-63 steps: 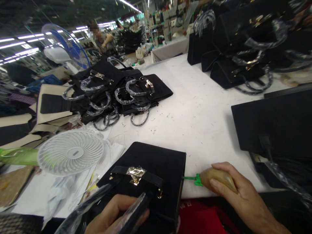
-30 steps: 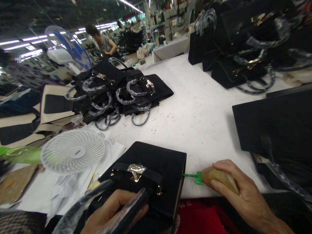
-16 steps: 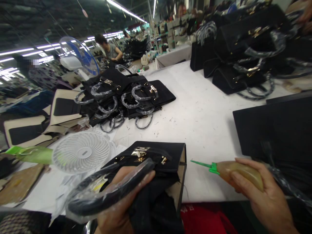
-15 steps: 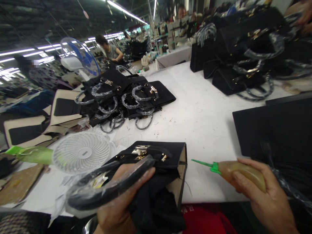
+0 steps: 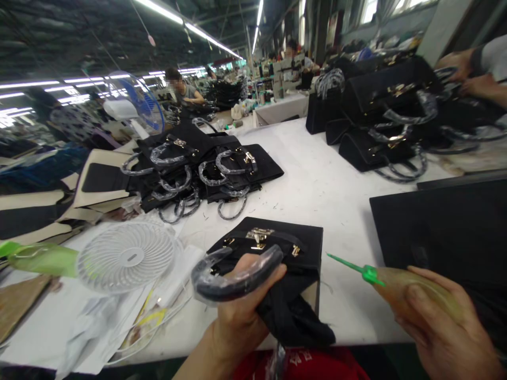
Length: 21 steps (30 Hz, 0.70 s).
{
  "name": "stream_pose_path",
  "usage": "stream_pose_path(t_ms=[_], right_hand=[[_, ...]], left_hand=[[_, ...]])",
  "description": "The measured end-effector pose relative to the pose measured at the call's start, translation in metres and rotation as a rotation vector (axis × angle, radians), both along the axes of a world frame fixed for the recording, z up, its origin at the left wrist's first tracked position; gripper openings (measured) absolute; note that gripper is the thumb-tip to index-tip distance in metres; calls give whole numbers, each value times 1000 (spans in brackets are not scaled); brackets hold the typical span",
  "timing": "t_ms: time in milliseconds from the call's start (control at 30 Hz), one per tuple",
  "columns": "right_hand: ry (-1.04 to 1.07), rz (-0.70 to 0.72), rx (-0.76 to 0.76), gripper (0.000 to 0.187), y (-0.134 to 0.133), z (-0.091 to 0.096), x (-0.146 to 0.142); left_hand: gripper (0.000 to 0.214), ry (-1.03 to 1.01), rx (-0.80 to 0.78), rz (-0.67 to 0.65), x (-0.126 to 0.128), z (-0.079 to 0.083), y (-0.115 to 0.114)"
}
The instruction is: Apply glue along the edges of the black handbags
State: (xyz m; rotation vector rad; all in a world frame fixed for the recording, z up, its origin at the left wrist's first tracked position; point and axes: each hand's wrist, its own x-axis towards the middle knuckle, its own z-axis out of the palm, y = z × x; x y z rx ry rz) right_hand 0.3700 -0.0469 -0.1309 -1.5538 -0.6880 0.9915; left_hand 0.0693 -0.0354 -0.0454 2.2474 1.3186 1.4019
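Ceiling tubes (image 5: 160, 11): hard white strips above me, against a dim roof (image 5: 79, 42).
Window (image 5: 370, 9): upper right, glaring white.
Surface (image 5: 336, 174): bright and pale before me.
Piled black bags (image 5: 266, 163): detail sunk in darkness.
Plastic-wrapped handle (image 5: 237, 285) at my left hand (image 5: 242, 314): whitish glare.
Gold clasp (image 5: 259, 234): small glints.
My right hand (image 5: 446, 311): slightly blurred.
Far room (image 5: 273, 84): soft.
Outer edges: stretched, smeared.
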Motion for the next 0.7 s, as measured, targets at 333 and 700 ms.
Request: stream_pose_path(t_ms=[333, 700], right_hand=[[-144, 176, -116, 67, 6, -9, -10], [-377, 383, -37, 49, -4, -6, 0]], left_hand=[[46, -1030, -870, 416, 31, -6, -47], [34, -1069, -857, 437, 30, -6, -51]])
